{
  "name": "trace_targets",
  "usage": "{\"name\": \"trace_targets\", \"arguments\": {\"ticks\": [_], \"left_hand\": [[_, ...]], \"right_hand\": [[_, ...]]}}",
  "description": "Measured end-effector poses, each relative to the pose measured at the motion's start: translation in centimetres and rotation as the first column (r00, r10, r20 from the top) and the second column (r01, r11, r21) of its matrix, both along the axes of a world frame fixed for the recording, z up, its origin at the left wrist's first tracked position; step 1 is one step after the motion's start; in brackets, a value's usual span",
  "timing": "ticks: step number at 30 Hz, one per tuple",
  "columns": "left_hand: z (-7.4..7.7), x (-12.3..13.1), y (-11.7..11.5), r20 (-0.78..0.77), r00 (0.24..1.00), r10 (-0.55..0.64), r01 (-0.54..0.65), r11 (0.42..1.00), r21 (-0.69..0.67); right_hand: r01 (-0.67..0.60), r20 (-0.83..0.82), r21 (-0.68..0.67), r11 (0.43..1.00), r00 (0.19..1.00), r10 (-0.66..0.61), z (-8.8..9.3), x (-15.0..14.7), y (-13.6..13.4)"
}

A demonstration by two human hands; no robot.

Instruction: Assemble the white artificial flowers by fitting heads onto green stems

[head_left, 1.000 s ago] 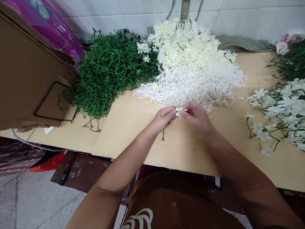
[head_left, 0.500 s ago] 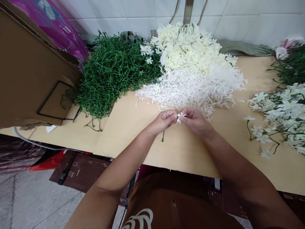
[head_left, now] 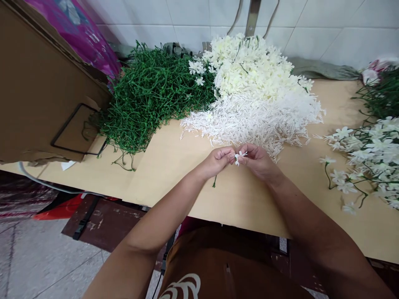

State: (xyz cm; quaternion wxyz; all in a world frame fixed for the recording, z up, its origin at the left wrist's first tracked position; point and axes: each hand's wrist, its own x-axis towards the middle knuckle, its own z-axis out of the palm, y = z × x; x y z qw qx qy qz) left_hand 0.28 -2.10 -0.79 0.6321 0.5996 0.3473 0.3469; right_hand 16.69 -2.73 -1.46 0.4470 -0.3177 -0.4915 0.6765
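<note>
My left hand (head_left: 222,160) is closed in a pinch around a green artificial stem (head_left: 214,182), whose lower end hangs below my fingers. Right beside it, my right hand (head_left: 256,161) pinches a small white artificial flower (head_left: 239,158) that sits between the two hands. The fingertips of both hands almost touch, and they hide where stem and flower meet. Just beyond my hands lies a heap of thin white sticks (head_left: 249,120), with a pile of cream-white blossoms (head_left: 252,66) behind it.
Green stems (head_left: 158,91) form a big tangle at the left, beside a cardboard box (head_left: 40,91). Stemmed white flowers (head_left: 378,145) lie at the right of the wooden table (head_left: 174,182). A tiled wall (head_left: 190,41) stands behind.
The whole view has shifted slightly. Both hands keep their pinch on the stem and flower, with only a small turn of the fingers.
</note>
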Motion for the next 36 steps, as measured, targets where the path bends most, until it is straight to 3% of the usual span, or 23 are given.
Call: {"name": "trace_targets", "arguments": {"ticks": [7, 20, 26, 32, 36], "left_hand": [[-0.2, 0.2, 0.1, 0.030, 0.999, 0.015, -0.015, 1.000, 0.003], [0.2, 0.4, 0.0, 0.053, 0.998, 0.013, -0.010, 0.999, -0.044], [0.3, 0.2, 0.2, 0.049, 0.999, 0.016, -0.009, 0.990, -0.141], [0.4, 0.1, 0.2, 0.049, 0.999, 0.008, 0.003, 0.976, -0.216], [0.4, -0.1, 0.3, 0.070, 0.997, -0.008, 0.025, 0.971, -0.238]], "right_hand": [[0.033, -0.004, 0.044, 0.998, 0.999, -0.033, -0.3, -0.3, -0.1], [0.066, 0.165, 0.086, 0.994, 0.983, -0.080, -0.2, -0.5, 0.0], [0.142, 0.083, 0.030, 0.989, 0.986, -0.144, -0.2, -0.8, -0.3], [0.020, 0.004, -0.091, 0.996, 1.000, -0.019, 0.0, 0.1, 0.3], [-0.026, -0.053, -0.097, 0.995, 0.998, 0.021, -0.1, 0.4, 0.7]]}}
